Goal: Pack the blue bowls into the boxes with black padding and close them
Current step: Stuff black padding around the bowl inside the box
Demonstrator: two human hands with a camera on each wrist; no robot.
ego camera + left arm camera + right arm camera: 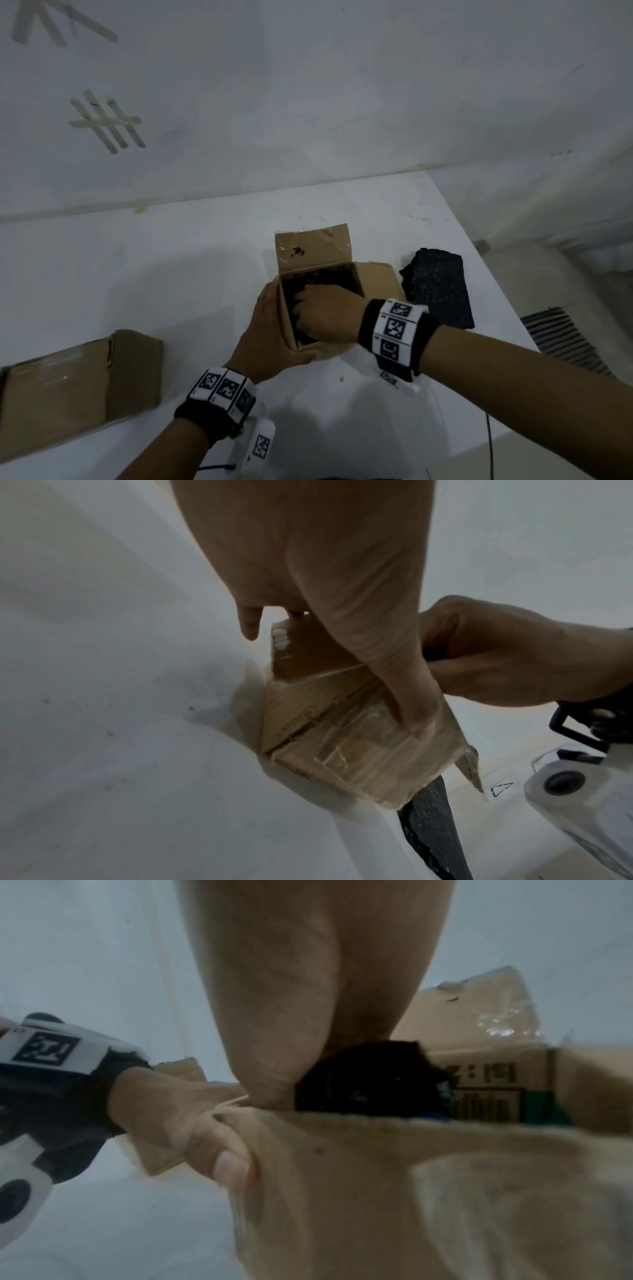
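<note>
The left hand (270,337) clasps the near left corner of the open cardboard box (371,284), palm flat on the left wall, fingers curled round toward the far side and thumb hooked round the near wall, wrist angled in from below left. The right hand (325,317) reaches down into the box from the right, knuckles up, fingers pushed into the black padding (329,278) that lines the inside; its fingertips are buried, so whether they pinch the padding or only press it cannot be told. From the right wrist view a sliver of blue (436,1115) shows low in the box under the padding, too small to tell whether it is a bowl. The box stands on the white table (171,267), its far flap (313,248) raised upright and its right flap folded outward. Just right of the box lies a loose sheet of black padding (442,291), flat on the table. Well to the left, at the near edge, sits a second cardboard box (75,387), taped shut. Beyond the table rises a white wall with strips of tape (108,121) stuck on it.
</note>
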